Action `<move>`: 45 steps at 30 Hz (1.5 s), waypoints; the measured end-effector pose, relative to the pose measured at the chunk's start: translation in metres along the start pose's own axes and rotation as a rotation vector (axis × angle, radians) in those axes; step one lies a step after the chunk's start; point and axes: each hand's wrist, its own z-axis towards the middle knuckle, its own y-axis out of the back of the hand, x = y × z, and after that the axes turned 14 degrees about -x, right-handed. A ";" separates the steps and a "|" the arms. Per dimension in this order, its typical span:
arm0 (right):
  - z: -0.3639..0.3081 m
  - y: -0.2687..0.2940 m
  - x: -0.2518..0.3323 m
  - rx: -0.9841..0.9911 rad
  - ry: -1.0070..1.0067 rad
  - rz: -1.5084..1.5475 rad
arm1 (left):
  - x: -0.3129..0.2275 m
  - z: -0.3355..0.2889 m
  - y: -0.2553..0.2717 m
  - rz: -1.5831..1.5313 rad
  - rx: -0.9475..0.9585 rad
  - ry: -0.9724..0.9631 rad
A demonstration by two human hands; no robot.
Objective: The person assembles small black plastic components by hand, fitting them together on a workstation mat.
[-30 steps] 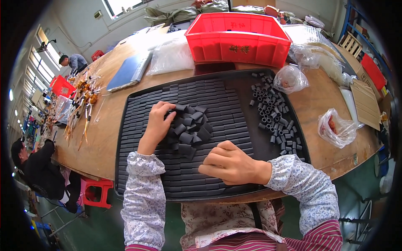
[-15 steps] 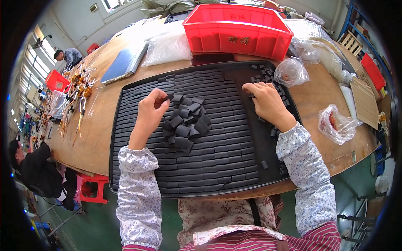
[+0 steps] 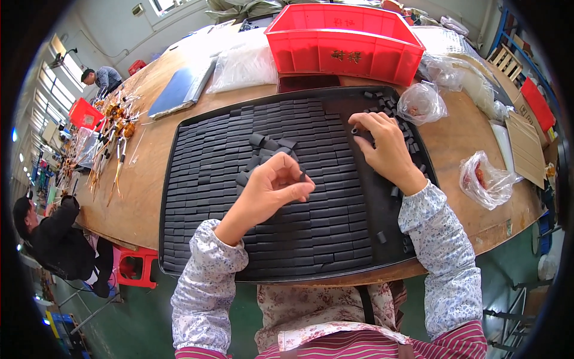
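A large black tray (image 3: 382, 209) lies before me, mostly covered with tight rows of short black tube pieces (image 3: 299, 230). A loose heap of wider, flattened black sleeves (image 3: 256, 157) sits on top of the rows, partly hidden by my left hand. My left hand (image 3: 266, 188) is above the heap, thumb and fingers pinching a black sleeve (image 3: 303, 178). Over the tray's right part, my right hand (image 3: 385, 146) pinches a small black tube piece (image 3: 354, 130) with its open end showing. More loose tube pieces (image 3: 412, 143) lie along the tray's right side.
Behind the tray stands a red plastic crate (image 3: 347, 48). Clear plastic bags (image 3: 487, 179) lie to the right. A blue flat pack (image 3: 182, 87) and wired copper-coloured coils (image 3: 122, 125) are at left. Another person in black (image 3: 66, 239) sits at the left, beside a red stool (image 3: 137, 266).
My left hand has moved right and nearer from the heap's left edge, with a sleeve in its fingers. My right hand has turned slightly, and a tube piece now shows at its fingertips.
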 end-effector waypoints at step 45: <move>-0.021 0.009 0.083 -0.246 0.429 0.469 | -0.015 0.056 0.011 0.186 -0.074 -0.161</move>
